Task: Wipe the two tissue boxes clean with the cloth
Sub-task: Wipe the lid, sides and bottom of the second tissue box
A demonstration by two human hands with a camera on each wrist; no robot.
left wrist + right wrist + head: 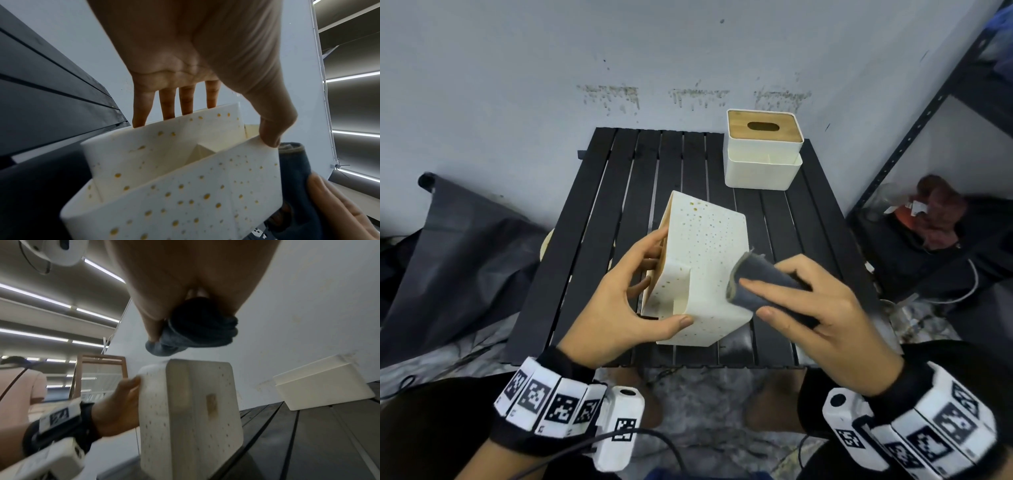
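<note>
A white tissue box [705,260] speckled with yellow spots is tipped on its side over the black slatted table [599,212]. My left hand [626,291] grips it, thumb on the near face and fingers round its wooden-lidded far side. The same spotted box [185,186] fills the left wrist view. My right hand [815,301] holds a folded dark grey cloth [760,281] against the box's right edge. In the right wrist view the cloth [197,331] hangs just above the spotted box [191,418]. A second white tissue box [762,154] with a wooden lid stands upright at the table's far right.
A black metal shelf rack [914,144] stands to the right, with red and brown items [935,209] on its low shelf. A dark sheet [455,240] lies left of the table. The wall [585,68] runs just behind. Another person [18,386] appears in the right wrist view.
</note>
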